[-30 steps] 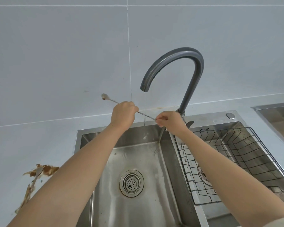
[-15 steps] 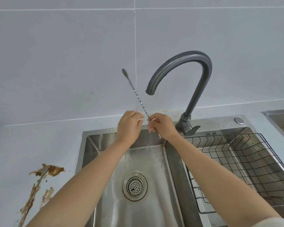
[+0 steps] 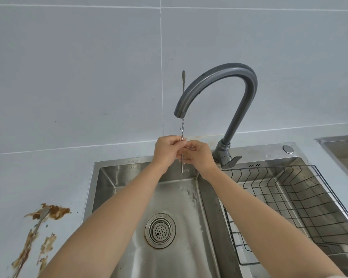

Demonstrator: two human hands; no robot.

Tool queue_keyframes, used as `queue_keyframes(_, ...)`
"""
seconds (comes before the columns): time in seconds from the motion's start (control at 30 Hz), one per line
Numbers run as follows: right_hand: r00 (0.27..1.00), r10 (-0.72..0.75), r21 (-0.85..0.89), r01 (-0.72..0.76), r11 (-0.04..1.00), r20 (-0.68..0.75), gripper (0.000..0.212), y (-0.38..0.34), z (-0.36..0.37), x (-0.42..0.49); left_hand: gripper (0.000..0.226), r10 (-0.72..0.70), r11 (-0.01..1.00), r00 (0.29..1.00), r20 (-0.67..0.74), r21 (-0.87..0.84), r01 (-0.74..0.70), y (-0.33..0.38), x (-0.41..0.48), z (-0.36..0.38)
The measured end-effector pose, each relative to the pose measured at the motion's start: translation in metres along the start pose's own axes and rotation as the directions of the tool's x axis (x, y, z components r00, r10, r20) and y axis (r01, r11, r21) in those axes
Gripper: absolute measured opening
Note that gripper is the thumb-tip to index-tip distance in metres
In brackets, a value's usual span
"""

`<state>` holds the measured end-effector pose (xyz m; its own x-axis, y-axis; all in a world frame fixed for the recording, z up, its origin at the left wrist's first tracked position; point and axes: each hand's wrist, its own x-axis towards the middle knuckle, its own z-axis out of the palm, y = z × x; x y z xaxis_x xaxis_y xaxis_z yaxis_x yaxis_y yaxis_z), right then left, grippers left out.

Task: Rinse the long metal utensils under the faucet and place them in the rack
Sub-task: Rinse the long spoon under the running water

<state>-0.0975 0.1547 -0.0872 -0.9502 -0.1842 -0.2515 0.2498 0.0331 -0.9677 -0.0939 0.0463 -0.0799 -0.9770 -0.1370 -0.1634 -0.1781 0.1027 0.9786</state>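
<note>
Hidden or unclear: the long metal utensil [image 3: 181, 130] stands nearly upright, and I lose part of its twisted stem behind the spout of the faucet [image 3: 247, 87] and another part inside the fingers. Its upper end shows only edge-on above the spout, and its lower tip hangs free below the hands, over the far side of the left basin. My forearms cover part of the sink [image 3: 117, 173] and the near left corner of the rack [image 3: 289, 197]. A second utensil [image 3: 41, 217] lies on the counter [image 3: 38, 177] at near left, coated in a brown smear [image 3: 54, 211]; I cannot make out its lower end. A second sink [image 3: 342, 149] is cut off at the right edge.

Hands: the left hand [image 3: 167, 149] pinches the stem at its fingertips. The right hand [image 3: 199, 155], touching it just to the right, curls its fingers onto the same stem slightly lower. A thin water stream [image 3: 180, 125] runs down beside the stem.

Setting: pale grey counter, pale tiled wall [image 3: 78, 77] behind, steel double sink with a drain [image 3: 160, 230] in the left basin and the black wire rack seated in the right basin.

Change: half a second ago the utensil leaned up toward the left; one second ago it lay almost level between hands set apart. Now it is upright and the hands meet.
</note>
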Motion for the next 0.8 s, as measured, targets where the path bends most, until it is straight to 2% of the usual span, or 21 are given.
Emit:
queue_keyframes(0.17, 0.999, 0.037, -0.062, -0.036, 0.997, 0.01, 0.02, 0.005, 0.003, -0.003, 0.016, 0.014, 1.0, 0.999, -0.043, -0.003, -0.014, -0.005, 0.002, -0.002)
queue_keyframes(0.27, 0.998, 0.07, -0.103, -0.069, 0.992, 0.005, 0.01, 0.002, 0.001, -0.004, 0.009, 0.012, 1.0, 1.0, -0.018, -0.021, -0.012, -0.002, 0.001, -0.008)
queue_keyframes(0.33, 0.995, 0.102, -0.103, -0.101, 0.989, -0.001, 0.012, -0.003, -0.003, -0.003, 0.014, 0.008, 0.999, 1.0, -0.009, -0.031, -0.008, -0.002, 0.002, -0.013)
queue_keyframes(0.4, 0.993, 0.119, -0.079, -0.119, 0.99, -0.003, 0.013, -0.009, -0.007, -0.001, 0.004, 0.0, 0.999, 1.0, 0.004, -0.04, 0.0, -0.002, 0.001, -0.015)
queue_keyframes(0.5, 0.999, 0.034, -0.038, -0.034, 0.999, 0.02, 0.012, -0.017, -0.009, 0.001, 0.015, -0.003, 1.0, 0.999, 0.051, -0.007, 0.003, -0.002, -0.001, -0.014)
queue_keyframes(0.63, 0.998, -0.056, -0.013, 0.056, 0.998, 0.027, 0.013, -0.026, -0.002, -0.001, 0.011, 0.023, 0.999, 0.992, 0.121, 0.036, -0.027, -0.001, -0.005, -0.011)
queue_keyframes(0.8, 0.998, -0.057, -0.105, 0.057, 0.993, 0.001, 0.02, -0.024, 0.004, 0.0, 0.011, 0.005, 0.998, 0.996, 0.09, 0.06, -0.011, -0.006, -0.011, -0.015)
